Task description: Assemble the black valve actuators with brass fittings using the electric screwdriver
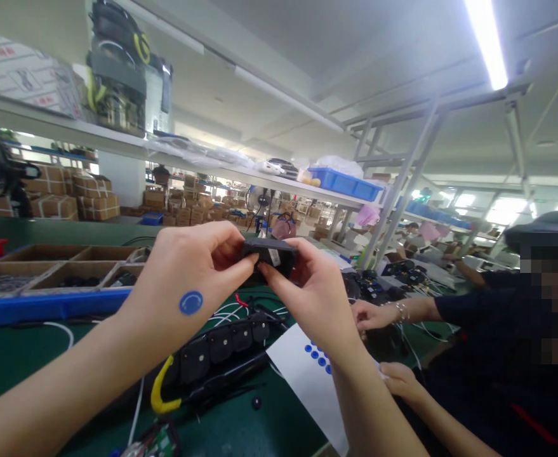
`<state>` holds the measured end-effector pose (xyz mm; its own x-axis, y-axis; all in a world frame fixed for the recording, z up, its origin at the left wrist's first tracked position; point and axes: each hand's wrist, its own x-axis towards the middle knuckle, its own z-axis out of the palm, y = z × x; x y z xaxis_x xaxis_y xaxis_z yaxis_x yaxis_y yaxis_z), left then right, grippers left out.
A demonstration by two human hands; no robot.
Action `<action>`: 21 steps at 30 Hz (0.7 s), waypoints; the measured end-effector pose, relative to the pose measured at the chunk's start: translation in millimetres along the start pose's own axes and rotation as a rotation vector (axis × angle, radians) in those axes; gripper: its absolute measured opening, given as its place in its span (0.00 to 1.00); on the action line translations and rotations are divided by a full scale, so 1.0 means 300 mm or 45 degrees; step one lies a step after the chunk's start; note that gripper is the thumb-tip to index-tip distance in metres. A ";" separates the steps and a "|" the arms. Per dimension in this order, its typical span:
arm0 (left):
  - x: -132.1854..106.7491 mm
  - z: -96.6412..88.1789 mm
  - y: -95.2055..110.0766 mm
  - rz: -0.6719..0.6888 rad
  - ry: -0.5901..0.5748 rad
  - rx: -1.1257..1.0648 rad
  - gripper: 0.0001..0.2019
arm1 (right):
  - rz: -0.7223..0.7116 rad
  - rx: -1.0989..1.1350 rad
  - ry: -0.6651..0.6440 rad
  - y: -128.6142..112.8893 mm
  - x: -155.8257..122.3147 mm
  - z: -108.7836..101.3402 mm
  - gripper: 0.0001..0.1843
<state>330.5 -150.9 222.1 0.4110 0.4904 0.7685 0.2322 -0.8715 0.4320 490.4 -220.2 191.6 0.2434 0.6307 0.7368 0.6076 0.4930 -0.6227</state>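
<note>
Between my two hands, raised above the green bench, is a small black plastic part (275, 252) with a white label on its near face. My left hand (197, 260) pinches its left end with thumb and fingers, and a round blue sticker (191, 303) is stuck on the back of that hand. My right hand (312, 285) grips the right end, thumb against the near face. Below lie a black segmented assembly (212, 349) and a yellow hooked piece (163, 390). A white sheet (302, 374) with several blue round stickers lies beneath my right forearm.
A blue-edged tray (93, 303) with compartments of small parts stands at left. At right, a co-worker's hands (378, 315) are near the sheet and cables. A circuit board (157, 442) lies at the front. Overhead runs a shelf (240, 166) with a blue bin (345, 183).
</note>
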 end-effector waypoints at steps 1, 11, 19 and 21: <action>0.001 0.001 0.001 0.003 0.000 0.020 0.10 | 0.003 -0.042 -0.003 -0.002 0.002 0.001 0.07; 0.014 -0.014 -0.015 -0.202 -0.012 0.007 0.13 | -0.050 0.217 0.205 -0.014 -0.015 0.012 0.26; 0.021 -0.032 -0.004 -0.399 -0.062 -0.129 0.16 | -0.312 -0.039 0.495 0.027 -0.059 0.010 0.10; 0.019 -0.030 -0.010 -0.401 -0.051 -0.128 0.15 | -0.525 -0.185 0.489 0.030 -0.072 0.018 0.09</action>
<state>324.2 -145.4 229.5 0.3679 0.7336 0.5714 0.2662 -0.6718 0.6912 486.7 -226.2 168.5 0.2053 0.1282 0.9703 0.8012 0.5473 -0.2418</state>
